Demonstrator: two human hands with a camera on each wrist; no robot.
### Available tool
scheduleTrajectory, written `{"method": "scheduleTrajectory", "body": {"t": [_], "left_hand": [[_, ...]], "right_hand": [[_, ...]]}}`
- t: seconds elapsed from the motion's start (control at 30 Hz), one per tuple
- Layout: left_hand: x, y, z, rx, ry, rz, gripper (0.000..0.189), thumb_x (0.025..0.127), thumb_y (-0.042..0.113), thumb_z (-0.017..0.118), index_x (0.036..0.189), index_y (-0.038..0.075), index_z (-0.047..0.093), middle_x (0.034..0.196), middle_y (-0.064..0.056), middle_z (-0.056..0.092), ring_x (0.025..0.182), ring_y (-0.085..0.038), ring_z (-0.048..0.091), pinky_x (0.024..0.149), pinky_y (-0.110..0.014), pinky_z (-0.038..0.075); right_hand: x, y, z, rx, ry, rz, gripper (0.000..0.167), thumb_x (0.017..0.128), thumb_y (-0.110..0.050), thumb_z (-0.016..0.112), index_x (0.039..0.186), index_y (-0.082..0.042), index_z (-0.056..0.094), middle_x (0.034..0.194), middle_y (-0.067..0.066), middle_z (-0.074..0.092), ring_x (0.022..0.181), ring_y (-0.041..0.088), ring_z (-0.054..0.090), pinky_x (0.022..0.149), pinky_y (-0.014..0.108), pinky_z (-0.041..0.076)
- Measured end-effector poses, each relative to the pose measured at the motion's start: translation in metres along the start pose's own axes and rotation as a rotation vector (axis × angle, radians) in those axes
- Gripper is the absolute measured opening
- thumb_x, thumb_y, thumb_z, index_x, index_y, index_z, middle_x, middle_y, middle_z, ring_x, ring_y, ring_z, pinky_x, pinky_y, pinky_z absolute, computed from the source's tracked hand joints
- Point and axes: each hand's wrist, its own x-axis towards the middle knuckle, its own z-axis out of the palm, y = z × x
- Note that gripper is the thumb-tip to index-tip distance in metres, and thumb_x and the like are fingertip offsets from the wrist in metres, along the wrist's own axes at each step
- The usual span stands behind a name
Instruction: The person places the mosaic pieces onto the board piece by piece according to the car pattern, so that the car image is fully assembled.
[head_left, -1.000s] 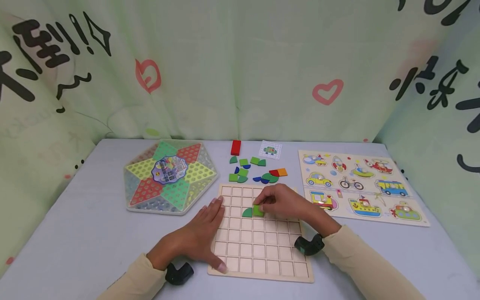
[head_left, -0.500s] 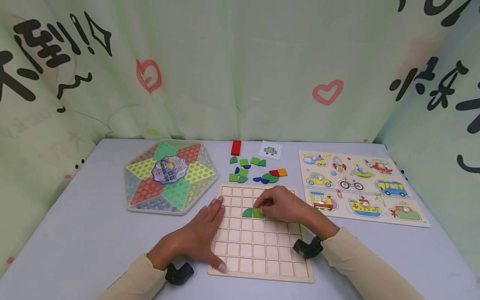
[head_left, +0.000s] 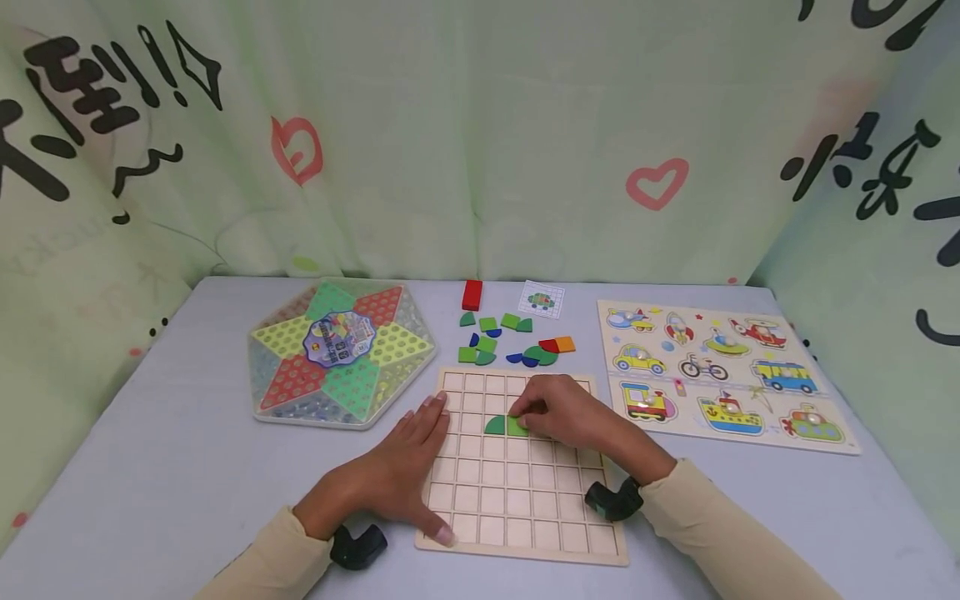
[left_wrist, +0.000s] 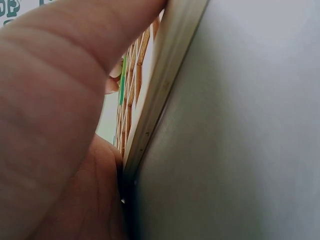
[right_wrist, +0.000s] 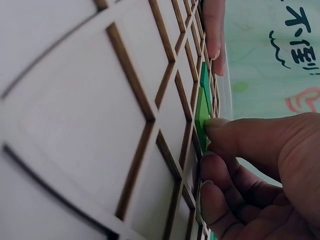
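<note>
Across the pale table [head_left: 187, 483], a person in cream sleeves [head_left: 738, 533] has both hands at a wooden grid board [head_left: 517, 502]. The left hand [head_left: 397, 471] lies spread along its left edge, thumb on the near corner. The right hand [head_left: 562, 410] pinches a light green square [head_left: 515, 427] on the grid, right beside a dark green quarter-circle [head_left: 494, 426]. Small coloured pieces [head_left: 487, 343] lie scattered beyond the board, a red block [head_left: 472, 295] and a printed card [head_left: 540, 300] behind them. A hexagonal box [head_left: 341, 354] sits to the left, a vehicle puzzle [head_left: 738, 367] to the right; a green curtain [head_left: 480, 125] with hearts hangs behind.
</note>
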Motion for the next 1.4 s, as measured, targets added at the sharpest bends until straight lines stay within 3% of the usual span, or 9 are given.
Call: {"method": "scheduleTrajectory", "body": {"t": [0.27,0.4,0.77,1.0,1.2,1.4], "left_hand": [[0.0,0.0,-0.001,-0.003,-0.002,-0.004,0.138,0.061,0.074,0.076,0.155,0.0,0.007,0.161,-0.011,-0.013,0.147,-0.024,-0.012,0.116,-0.047,0.002],[0.0,0.0,-0.001,-0.001,-0.002,-0.011,0.138,0.061,0.074,0.076,0.155,0.0,0.007,0.161,-0.011,-0.013,0.146,-0.024,-0.012,0.116,-0.047,0.001],[0.0,0.001,-0.001,0.006,-0.007,-0.016,0.138,0.06,0.073,0.076,0.155,0.001,0.006,0.161,-0.01,-0.014,0.146,-0.023,-0.013,0.116,-0.046,0.001],[-0.001,0.001,0.001,-0.008,-0.001,-0.021,0.139,0.06,0.074,0.076,0.155,0.001,0.005,0.161,-0.01,-0.014,0.146,-0.023,-0.013,0.116,-0.047,0.001],[-0.001,0.002,0.0,-0.016,-0.003,-0.029,0.14,0.06,0.073,0.077,0.155,0.001,0.004,0.161,-0.01,-0.015,0.146,-0.023,-0.014,0.116,-0.047,0.0],[0.0,0.003,0.0,-0.028,-0.007,-0.035,0.139,0.06,0.072,0.078,0.155,0.002,0.004,0.161,-0.01,-0.015,0.146,-0.023,-0.013,0.116,-0.047,0.0]], "right_hand": [[0.002,0.001,0.003,-0.008,0.008,-0.003,0.013,0.086,-0.007,0.074,0.098,-0.01,0.075,0.088,-0.007,0.062,0.081,0.011,0.054,0.069,0.027,0.048],[0.003,-0.002,0.002,0.003,0.032,0.034,0.013,0.088,-0.007,0.072,0.1,-0.012,0.075,0.09,-0.008,0.063,0.083,0.012,0.055,0.072,0.028,0.049],[0.007,0.015,-0.012,0.022,0.185,0.127,0.014,0.091,-0.009,0.069,0.104,-0.009,0.075,0.091,-0.002,0.065,0.086,0.019,0.056,0.076,0.032,0.049],[0.012,0.032,-0.024,0.079,0.283,0.251,0.018,0.093,-0.009,0.066,0.109,-0.006,0.074,0.102,0.007,0.065,0.089,0.023,0.057,0.073,0.033,0.049],[0.014,0.044,-0.032,0.088,0.347,0.347,0.024,0.095,-0.012,0.062,0.116,-0.003,0.07,0.116,0.016,0.063,0.102,0.03,0.057,0.087,0.041,0.048],[0.016,0.052,-0.032,0.114,0.364,0.372,0.026,0.095,-0.011,0.061,0.118,-0.001,0.068,0.12,0.019,0.063,0.109,0.033,0.057,0.093,0.046,0.046]]}}
